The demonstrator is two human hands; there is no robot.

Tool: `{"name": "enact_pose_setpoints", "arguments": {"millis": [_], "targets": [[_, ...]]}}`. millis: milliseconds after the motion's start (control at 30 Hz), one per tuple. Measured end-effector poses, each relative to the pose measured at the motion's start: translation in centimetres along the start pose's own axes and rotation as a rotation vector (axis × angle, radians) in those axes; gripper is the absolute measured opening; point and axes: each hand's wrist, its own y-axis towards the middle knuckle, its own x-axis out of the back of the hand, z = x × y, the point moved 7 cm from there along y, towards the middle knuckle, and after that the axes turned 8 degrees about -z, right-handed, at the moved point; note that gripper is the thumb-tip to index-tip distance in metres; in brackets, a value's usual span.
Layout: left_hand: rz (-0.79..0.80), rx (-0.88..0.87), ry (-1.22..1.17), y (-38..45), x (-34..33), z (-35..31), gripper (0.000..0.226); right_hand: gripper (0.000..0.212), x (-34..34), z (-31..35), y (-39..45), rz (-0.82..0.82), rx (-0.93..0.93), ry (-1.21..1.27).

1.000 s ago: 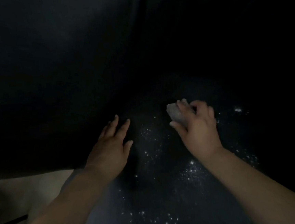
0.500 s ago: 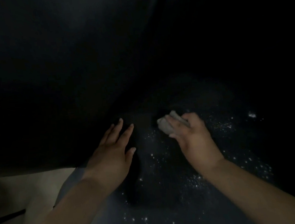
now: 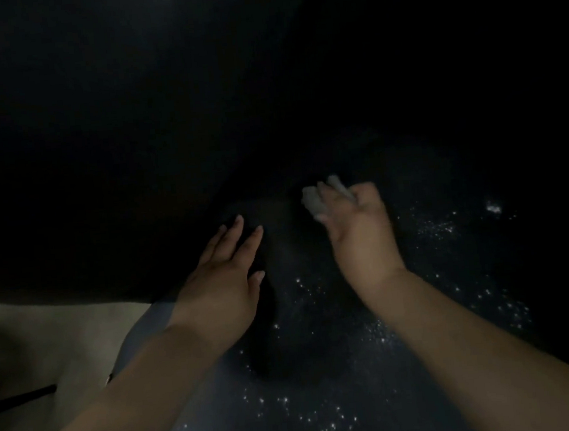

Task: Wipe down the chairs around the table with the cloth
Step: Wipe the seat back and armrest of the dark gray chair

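Very dim here; the right hand [image 3: 356,229] has its fingers curled round a small bunched cloth [image 3: 312,200], pale grey, poking out past the fingertips at the far side of the chair seat [image 3: 321,332]; the cloth sits toward the back of the seat, near where the dark backrest [image 3: 132,142] rises, though whether it presses on the surface or hovers just off it, I cannot tell; the hand is blurred. The left hand [image 3: 223,279] lies flat on the seat, fingers straight and slightly spread, holding nothing, near the seat's left edge and just left of the cloth hand; it looks like a brace.

The seat is dark and speckled with bright flecks, thickest on the near side and out to the right of the cloth; dust, crumbs or droplets, too small to say; a larger pale fleck [image 3: 494,207] lies well to the right of the cloth. Left of the seat, pale floor [image 3: 46,339] shows.

So, mid-wipe on this chair, I judge, with plenty left; best to open the cloth out for more contact, press evenly, and draw long overlapping strokes from the backrest toward the near edge; the risk is scattering the flecks rather than gathering them.
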Motion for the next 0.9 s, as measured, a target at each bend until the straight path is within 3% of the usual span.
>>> {"name": "enact_pose_setpoints", "arguments": {"millis": [67, 167, 233, 300, 367, 533, 667, 733, 767, 900], "targets": [[-0.003, -0.004, -0.003, 0.0, 0.0, -0.1, 0.061, 0.023, -1.4, 1.2, -1.6, 0.06, 0.025, -0.045], [-0.013, -0.018, 0.017, -0.1, 0.2, -0.2, 0.063, 0.041, -2.2, 2.0, -5.0, 0.234, 0.252, -0.182], [-0.003, -0.014, 0.013, 0.0, 0.1, -0.3, 0.064, 0.031, 0.8, 0.9, -3.3, 0.146, 0.228, -0.183], [0.003, -0.021, -0.001, 0.3, 0.0, -0.7, 0.063, 0.019, 3.7, -0.9, -0.7, -0.02, 0.099, -0.082], [-0.003, -0.042, -0.007, 0.8, 0.0, -1.4, 0.063, 0.02, 4.6, -1.6, 0.6, -0.112, -0.041, 0.003], [0.002, -0.085, 0.005, 1.9, -0.1, -3.4, 0.062, 0.017, 1.9, -1.4, -1.3, -0.029, -0.093, 0.071], [0.001, -0.132, 0.014, 3.3, -0.1, -4.8, 0.065, 0.009, 7.3, -3.8, 1.3, -0.224, -0.218, 0.047], [0.001, -0.131, 0.026, 4.2, -0.1, -5.4, 0.068, 0.023, 9.1, -4.6, -0.5, -0.253, -0.2, -0.089], [0.0, -0.135, 0.041, 4.6, -0.2, -5.9, 0.07, 0.03, 8.9, -4.4, -1.9, -0.235, -0.105, -0.182], [0.008, -0.131, 0.136, 5.6, -0.7, -8.0, 0.083, 0.04, 5.7, -3.2, -2.0, -0.05, 0.031, -0.213]]}}
